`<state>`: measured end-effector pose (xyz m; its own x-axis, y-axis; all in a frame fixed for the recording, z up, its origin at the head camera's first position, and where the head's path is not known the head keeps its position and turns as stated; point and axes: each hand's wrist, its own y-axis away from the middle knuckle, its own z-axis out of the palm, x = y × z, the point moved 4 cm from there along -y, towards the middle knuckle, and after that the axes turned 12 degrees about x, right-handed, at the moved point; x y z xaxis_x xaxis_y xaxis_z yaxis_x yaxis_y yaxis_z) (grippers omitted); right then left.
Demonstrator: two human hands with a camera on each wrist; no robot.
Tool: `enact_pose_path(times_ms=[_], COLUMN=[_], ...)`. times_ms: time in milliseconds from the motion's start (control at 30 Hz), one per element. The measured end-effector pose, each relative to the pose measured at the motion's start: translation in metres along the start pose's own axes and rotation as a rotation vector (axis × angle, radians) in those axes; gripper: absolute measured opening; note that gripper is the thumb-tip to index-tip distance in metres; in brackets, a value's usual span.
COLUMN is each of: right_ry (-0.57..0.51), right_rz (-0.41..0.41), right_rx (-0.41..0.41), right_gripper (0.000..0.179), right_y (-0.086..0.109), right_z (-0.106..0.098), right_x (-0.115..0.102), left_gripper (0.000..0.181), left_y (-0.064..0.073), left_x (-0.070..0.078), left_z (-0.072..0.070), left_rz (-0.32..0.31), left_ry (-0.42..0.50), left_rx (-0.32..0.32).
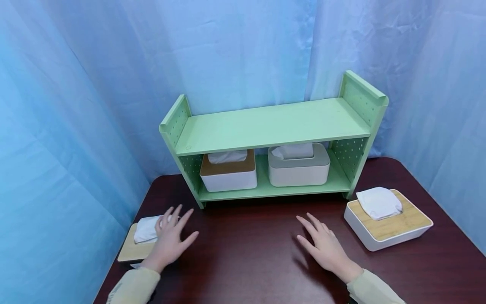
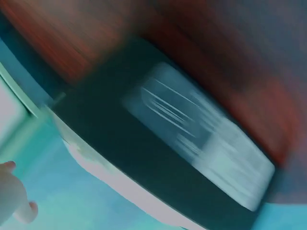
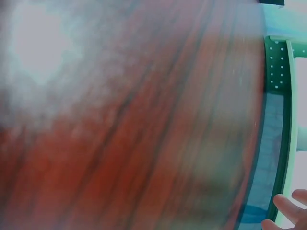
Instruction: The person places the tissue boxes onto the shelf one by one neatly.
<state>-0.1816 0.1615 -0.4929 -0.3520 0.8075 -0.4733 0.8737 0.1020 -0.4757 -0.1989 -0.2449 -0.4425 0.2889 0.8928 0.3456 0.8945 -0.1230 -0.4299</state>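
Observation:
My left hand (image 1: 171, 240), fingers spread, is beside a tissue box (image 1: 130, 249) with a light wood lid and overlaps its white tissue in the head view. In the left wrist view that box shows a dark side (image 2: 105, 120) with a pale printed label (image 2: 206, 139), blurred. Over the table my right hand (image 1: 326, 249) hangs with straight, parted fingers and holds nothing. To its right sits a white tissue box (image 1: 410, 215) with a bamboo-look lid and a tissue sticking out. Only some fingertips (image 3: 288, 208) of the right hand show in the right wrist view.
A green two-tier shelf (image 1: 273, 124) with perforated sides stands at the back of the dark red table (image 1: 250, 253). On its lower tier are a brown-lidded tissue box (image 1: 229, 179) and a grey-lidded one (image 1: 300, 173). Blue curtains (image 1: 243, 50) surround the table.

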Motion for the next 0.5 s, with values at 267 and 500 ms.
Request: enact_pose_path(times_ms=[267, 500], right_ry=[-0.036, -0.132], right_rz=[0.011, 0.056], right_rx=[-0.038, -0.079], right_gripper=[0.049, 0.048], right_y=[0.001, -0.003], right_z=[0.005, 0.01], right_x=[-0.002, -0.008], left_gripper=[0.069, 0.094], left_y=[0.021, 0.037], left_x=[-0.066, -0.11], left_z=[-0.034, -0.042], left_rz=[-0.178, -0.382], left_ry=[0.01, -0.036], left_rx=[-0.001, -0.191])
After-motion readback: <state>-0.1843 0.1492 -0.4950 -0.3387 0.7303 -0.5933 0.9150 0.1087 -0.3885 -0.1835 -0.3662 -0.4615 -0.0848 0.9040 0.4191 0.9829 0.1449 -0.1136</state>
